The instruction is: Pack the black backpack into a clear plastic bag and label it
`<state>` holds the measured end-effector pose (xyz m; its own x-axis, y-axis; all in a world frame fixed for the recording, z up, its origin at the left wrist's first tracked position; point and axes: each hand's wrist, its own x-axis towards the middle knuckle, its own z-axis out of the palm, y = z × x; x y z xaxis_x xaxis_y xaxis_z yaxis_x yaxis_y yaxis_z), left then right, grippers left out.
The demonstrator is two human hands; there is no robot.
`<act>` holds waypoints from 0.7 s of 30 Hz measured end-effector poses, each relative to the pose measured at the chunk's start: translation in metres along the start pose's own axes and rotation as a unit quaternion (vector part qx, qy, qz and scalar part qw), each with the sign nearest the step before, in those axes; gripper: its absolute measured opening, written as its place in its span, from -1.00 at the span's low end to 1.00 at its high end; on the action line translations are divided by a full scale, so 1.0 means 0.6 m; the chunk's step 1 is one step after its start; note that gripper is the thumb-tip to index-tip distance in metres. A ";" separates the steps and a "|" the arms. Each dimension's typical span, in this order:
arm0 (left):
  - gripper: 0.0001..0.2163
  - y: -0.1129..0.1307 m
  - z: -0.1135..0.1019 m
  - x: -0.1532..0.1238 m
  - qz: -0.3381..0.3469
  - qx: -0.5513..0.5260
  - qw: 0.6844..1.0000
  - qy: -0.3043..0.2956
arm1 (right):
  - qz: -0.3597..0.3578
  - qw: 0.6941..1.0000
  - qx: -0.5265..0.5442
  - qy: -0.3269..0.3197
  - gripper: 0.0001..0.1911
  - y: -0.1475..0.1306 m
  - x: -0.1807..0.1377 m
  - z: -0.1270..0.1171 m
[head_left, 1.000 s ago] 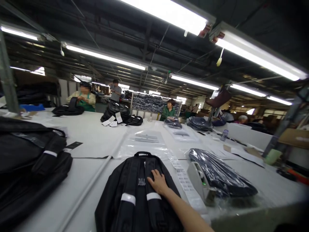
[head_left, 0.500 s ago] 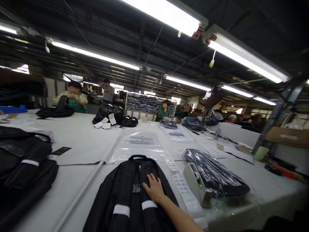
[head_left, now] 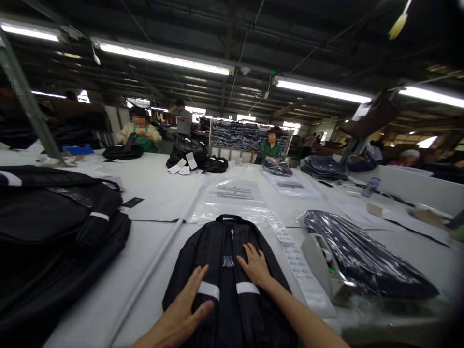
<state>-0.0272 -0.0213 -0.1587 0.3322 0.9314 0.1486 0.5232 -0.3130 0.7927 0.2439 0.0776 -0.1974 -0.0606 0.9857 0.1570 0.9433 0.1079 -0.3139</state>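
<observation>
In the head view a black backpack [head_left: 229, 290] lies on the white table [head_left: 145, 270], its two shoulder straps up and its top handle pointing away from me. A white band crosses each strap. My right hand [head_left: 254, 265] rests on the right strap, fingers spread. On the lower left side, my left hand [head_left: 186, 307] lies against the left strap beside its white band, fingers stretched out and thumb apart. Neither hand grips anything. Beyond the handle lies a clear plastic bag [head_left: 232, 198].
Several black backpacks [head_left: 65, 227] are heaped at the left. To the right are a strip of printed labels [head_left: 295, 261], a grey label dispenser [head_left: 324, 263] and a dark backpack in clear plastic [head_left: 362, 256]. Across the table, a person in green [head_left: 270, 149] handles a bagged item.
My left hand has come into view and now touches the backpack's left strap. My right hand stays on the right strap. The view has swung left, so things appear farther right.
</observation>
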 end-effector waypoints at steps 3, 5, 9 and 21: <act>-0.36 0.001 0.037 0.028 -0.016 0.025 0.999 -0.038 | 0.001 1.000 0.001 -0.001 -0.36 0.002 0.001 -0.002; -0.36 0.008 0.052 0.041 -0.025 0.025 0.998 -0.045 | -0.001 1.000 0.002 -0.002 -0.36 0.000 0.002 -0.005; -0.35 0.028 0.056 0.050 -0.043 0.033 0.994 -0.096 | -0.012 1.000 0.004 -0.010 -0.35 -0.004 0.002 -0.008; -0.40 -0.026 0.102 0.071 0.369 0.364 0.852 -0.069 | -0.056 0.998 -0.021 -0.008 -0.33 -0.003 -0.012 -0.003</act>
<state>0.0269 0.0121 -0.2012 0.8449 0.4153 0.3372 0.4627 -0.8837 -0.0711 0.2435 0.0704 -0.1963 -0.1714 0.9696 0.1745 0.9430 0.2128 -0.2558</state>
